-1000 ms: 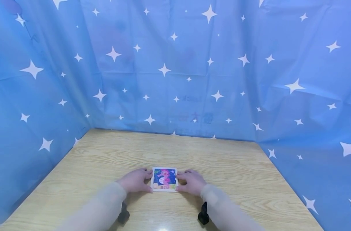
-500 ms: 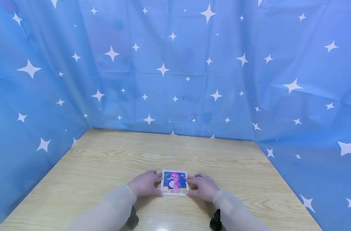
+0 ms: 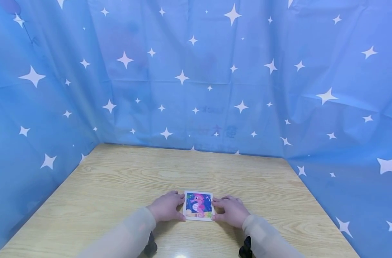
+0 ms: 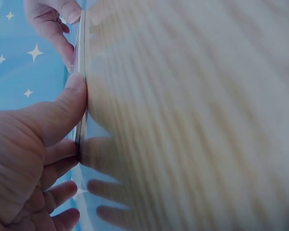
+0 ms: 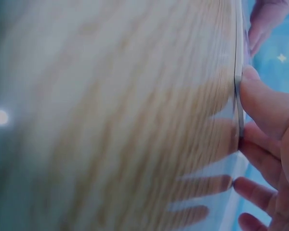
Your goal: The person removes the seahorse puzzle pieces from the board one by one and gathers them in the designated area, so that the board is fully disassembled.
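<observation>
I have the white-bordered square panel [image 3: 199,206] low in the head view, a touch right of centre, face up over the wooden counter [image 3: 150,172]. As for containers, the nearest I can point to is its white border [image 3: 200,219], which closes in on all sides round a picture: a pink seahorse [image 3: 198,204] on dark blue, a pale starfish at the upper right and a sandy strip along the bottom. My left hand [image 3: 167,206] pinches the panel's left side, thumb at the lower corner and fingertips further up; my right hand [image 3: 230,211] does the same on the right side, so the panel sits between the two. The left wrist view has the thumb on the panel's thin edge at left of centre, with the last two fingers hanging loose in the lower left. In the right wrist view the thumb presses that edge at right of centre. Finger reflections show on the glossy counter in both; whether the panel lies quite flat, I cannot tell. Pale sleeves [image 3: 124,229] run to the bottom of the head view, a dark device [image 3: 150,246] beneath each wrist. A blue starry curtain [image 3: 208,71] fills the upper frame.
</observation>
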The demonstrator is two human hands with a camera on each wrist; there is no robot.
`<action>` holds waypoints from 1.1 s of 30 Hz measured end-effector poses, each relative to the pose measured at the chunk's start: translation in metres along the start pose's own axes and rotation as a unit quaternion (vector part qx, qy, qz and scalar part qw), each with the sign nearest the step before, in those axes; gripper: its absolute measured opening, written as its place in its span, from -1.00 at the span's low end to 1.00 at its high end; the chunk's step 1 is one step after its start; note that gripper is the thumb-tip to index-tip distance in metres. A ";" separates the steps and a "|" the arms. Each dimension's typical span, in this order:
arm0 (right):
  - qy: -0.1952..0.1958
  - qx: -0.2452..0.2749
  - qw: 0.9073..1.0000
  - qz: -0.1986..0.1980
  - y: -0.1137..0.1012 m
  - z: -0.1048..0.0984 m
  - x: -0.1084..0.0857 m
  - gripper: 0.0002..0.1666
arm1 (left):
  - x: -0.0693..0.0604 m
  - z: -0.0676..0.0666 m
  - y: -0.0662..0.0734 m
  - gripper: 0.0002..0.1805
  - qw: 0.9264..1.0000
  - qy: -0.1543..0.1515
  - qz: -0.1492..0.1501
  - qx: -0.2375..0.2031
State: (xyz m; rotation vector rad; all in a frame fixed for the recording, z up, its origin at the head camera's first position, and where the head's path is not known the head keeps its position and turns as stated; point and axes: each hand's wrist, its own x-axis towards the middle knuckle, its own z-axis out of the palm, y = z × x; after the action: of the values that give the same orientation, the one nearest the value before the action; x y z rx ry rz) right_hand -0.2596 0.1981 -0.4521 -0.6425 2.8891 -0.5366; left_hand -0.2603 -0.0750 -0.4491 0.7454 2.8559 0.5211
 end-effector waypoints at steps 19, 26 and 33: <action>-0.007 -0.004 1.000 0.004 -0.003 -0.002 0.000 -0.28 | -0.002 -0.001 0.003 -0.54 0.980 -0.077 0.178 0.048; -0.014 -0.008 1.000 -0.005 -0.001 0.000 0.001 -0.29 | -0.001 0.001 0.004 -0.60 0.979 -0.064 0.181 0.067; -0.033 0.014 0.999 -0.003 -0.002 -0.008 0.009 -0.33 | -0.001 0.001 0.007 -0.61 0.979 -0.055 0.180 0.073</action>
State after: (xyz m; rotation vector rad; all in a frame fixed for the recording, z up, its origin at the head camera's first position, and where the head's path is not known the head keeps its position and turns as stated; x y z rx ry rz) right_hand -0.2683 0.1954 -0.4444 -0.6527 2.8136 -0.5461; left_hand -0.2555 -0.0693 -0.4474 1.2885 2.6862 0.3004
